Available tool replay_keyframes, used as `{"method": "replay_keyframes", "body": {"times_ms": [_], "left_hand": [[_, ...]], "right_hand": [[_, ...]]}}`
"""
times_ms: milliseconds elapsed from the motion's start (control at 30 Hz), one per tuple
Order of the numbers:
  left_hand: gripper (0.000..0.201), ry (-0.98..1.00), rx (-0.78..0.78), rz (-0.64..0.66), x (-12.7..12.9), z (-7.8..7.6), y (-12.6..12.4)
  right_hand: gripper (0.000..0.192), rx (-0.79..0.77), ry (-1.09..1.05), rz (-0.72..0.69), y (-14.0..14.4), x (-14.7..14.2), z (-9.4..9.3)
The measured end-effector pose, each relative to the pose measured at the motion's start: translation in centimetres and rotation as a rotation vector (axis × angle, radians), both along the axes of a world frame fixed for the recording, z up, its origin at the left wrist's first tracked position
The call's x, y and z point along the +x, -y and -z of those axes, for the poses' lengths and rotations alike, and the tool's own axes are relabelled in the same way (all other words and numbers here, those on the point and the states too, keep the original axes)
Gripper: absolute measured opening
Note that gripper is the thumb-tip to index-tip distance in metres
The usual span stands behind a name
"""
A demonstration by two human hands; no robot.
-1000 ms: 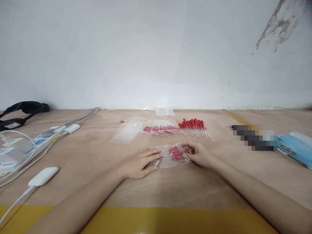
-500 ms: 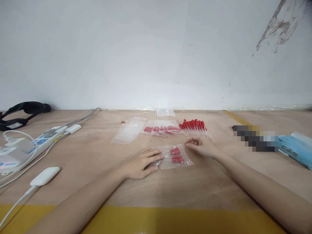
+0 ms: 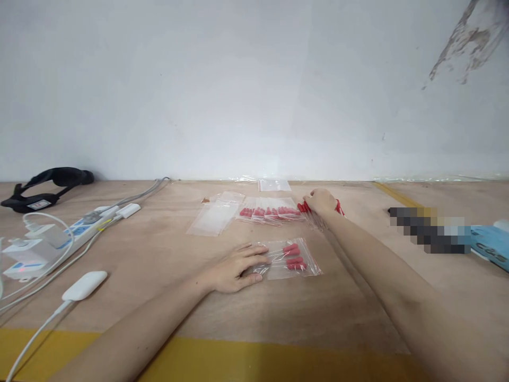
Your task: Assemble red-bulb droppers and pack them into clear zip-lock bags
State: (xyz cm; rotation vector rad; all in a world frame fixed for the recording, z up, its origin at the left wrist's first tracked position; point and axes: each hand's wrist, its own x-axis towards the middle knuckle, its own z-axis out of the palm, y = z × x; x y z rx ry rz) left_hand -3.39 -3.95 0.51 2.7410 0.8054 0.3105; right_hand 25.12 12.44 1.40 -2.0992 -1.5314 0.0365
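Observation:
My left hand (image 3: 240, 268) lies flat with its fingers spread over the left end of a clear zip bag (image 3: 274, 273), holding it down on the table. Inside that bag are several droppers with red bulbs (image 3: 295, 260) pointing right. Farther back, my right hand (image 3: 320, 200) reaches over a pile of loose red-bulbed droppers (image 3: 314, 218) and touches it. The back of this hand hides most of its fingers and part of the pile, so I cannot see whether it grips a dropper.
Left of the pile is an overlapping row of filled zip bags (image 3: 270, 213), then flat clear bags (image 3: 212, 217). A power strip (image 3: 81, 229), white cables, a white case (image 3: 85, 286) and a black strapped item (image 3: 47, 188) sit left. A blue packet (image 3: 491, 246) is far right.
My right hand has moved from the open end of the bag, back onto the loose droppers. My left hand stays on the bag. The whole view has shifted slightly.

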Motion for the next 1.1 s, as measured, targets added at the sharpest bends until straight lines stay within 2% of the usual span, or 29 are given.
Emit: {"method": "replay_keyframes", "body": {"times_ms": [133, 333, 467, 567, 667, 767, 867, 1000, 1100], "left_hand": [[0.04, 0.0, 0.007, 0.015, -0.1, 0.1, 0.0], [0.041, 0.008, 0.007, 0.039, 0.0, 0.0, 0.1], [0.045, -0.013, 0.001, 0.06, 0.1, 0.0, 0.1], [0.044, -0.02, -0.001, 0.049, 0.1, 0.0, 0.2], [0.043, -0.018, -0.003, 0.041, 0.2, -0.1, 0.2], [0.043, -0.026, 0.003, 0.036, 0.2, -0.1, 0.2], [0.043, -0.023, 0.009, 0.037, 0.2, 0.0, 0.2], [0.043, -0.011, 0.013, 0.039, 0.2, 0.1, 0.1], [0.043, -0.008, 0.013, 0.038, 0.1, 0.2, 0.1]], "right_hand": [[0.019, -0.009, -0.053, 0.021, -0.6, 0.1, 0.2], [0.022, 0.109, -0.163, 0.026, 0.3, 0.9, -0.6], [0.031, 0.286, -0.276, -0.048, 2.1, 2.6, -1.5], [0.036, 0.465, -0.559, -0.189, 5.3, 3.5, -0.9], [0.032, 0.389, -0.837, -0.323, 9.2, 3.4, 1.1], [0.035, 0.312, -1.02, -0.334, 12.0, 2.6, 3.3], [0.036, 0.271, -1.139, -0.324, 13.1, 1.7, 4.6], [0.04, 0.234, -1.209, -0.358, 13.5, 1.0, 4.9], [0.04, 0.212, -1.182, -0.387, 14.0, 1.0, 5.1]]}}
